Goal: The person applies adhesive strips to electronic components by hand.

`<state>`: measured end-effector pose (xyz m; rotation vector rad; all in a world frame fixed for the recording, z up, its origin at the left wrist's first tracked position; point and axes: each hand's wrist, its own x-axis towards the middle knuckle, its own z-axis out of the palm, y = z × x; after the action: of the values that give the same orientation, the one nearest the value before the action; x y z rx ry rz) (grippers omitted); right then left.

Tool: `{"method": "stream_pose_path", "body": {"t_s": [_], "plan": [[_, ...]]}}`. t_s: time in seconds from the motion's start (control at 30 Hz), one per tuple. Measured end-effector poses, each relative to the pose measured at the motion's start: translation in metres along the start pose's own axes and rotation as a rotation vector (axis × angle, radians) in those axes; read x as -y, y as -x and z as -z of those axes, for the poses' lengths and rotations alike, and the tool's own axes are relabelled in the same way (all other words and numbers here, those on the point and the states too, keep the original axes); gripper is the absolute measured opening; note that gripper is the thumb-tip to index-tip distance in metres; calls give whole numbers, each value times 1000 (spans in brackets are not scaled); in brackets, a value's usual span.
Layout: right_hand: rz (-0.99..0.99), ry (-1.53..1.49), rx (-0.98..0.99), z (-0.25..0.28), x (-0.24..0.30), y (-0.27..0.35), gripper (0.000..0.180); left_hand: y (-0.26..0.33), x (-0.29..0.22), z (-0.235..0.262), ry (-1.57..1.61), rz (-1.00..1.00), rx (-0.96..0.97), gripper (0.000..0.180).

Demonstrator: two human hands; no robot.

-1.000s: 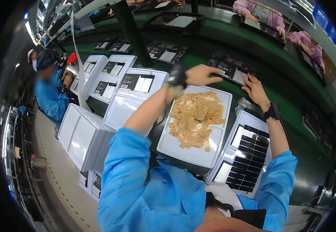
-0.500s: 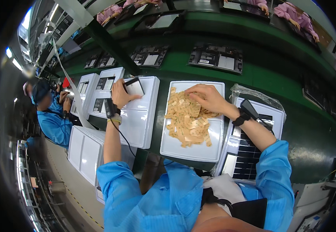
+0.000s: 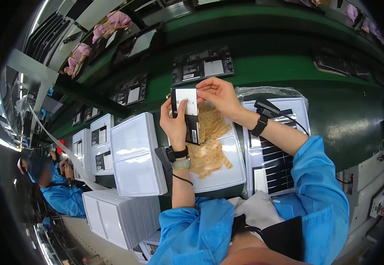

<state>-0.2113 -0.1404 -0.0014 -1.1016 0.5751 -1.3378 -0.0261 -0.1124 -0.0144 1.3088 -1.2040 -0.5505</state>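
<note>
My left hand [image 3: 173,123] is closed around a flat battery pack [image 3: 192,123], half white and half black, with its thumb across the white part. The pack is held up over a white tray [image 3: 238,172] with a heap of small tan adhesive pieces [image 3: 212,154], hiding part of the heap. At the pack's upper right edge, my right hand [image 3: 220,98] has thumb and fingers pinched together. Whatever is between those fingertips is too small to make out.
Right of the heap, a plastic-wrapped tray [image 3: 249,137] holds black battery packs [image 3: 278,159]. White trays [image 3: 134,154] stand to the left, with a tall stack [image 3: 121,216] nearer me. Opened device bodies [image 3: 203,66] line the green bench. A co-worker in blue [image 3: 63,198] sits at far left.
My left hand has brought the battery pack from over the left tray to above the tan pieces. My right hand has risen from the heap to the pack's edge. The view has turned.
</note>
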Motion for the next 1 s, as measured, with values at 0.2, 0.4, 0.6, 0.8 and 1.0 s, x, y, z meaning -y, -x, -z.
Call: {"method": "stream_pose_path", "body": {"t_s": [0.2, 0.4, 0.6, 0.8, 1.0], "plan": [[-92, 44, -7, 15, -17, -10, 16, 6, 15, -4, 304, 174, 29, 40], [-145, 219, 32, -3, -21, 8, 15, 3, 40, -3, 452, 173, -57, 38], [-158, 218, -40, -20, 1, 21, 17, 10, 23, -7, 354, 99, -33, 52], [18, 238, -26, -26, 0, 23, 18, 20, 8, -6, 368, -64, 338, 71], [325, 602, -103, -20, 10, 17, 16, 6, 12, 5, 707, 107, 89, 65]]}}
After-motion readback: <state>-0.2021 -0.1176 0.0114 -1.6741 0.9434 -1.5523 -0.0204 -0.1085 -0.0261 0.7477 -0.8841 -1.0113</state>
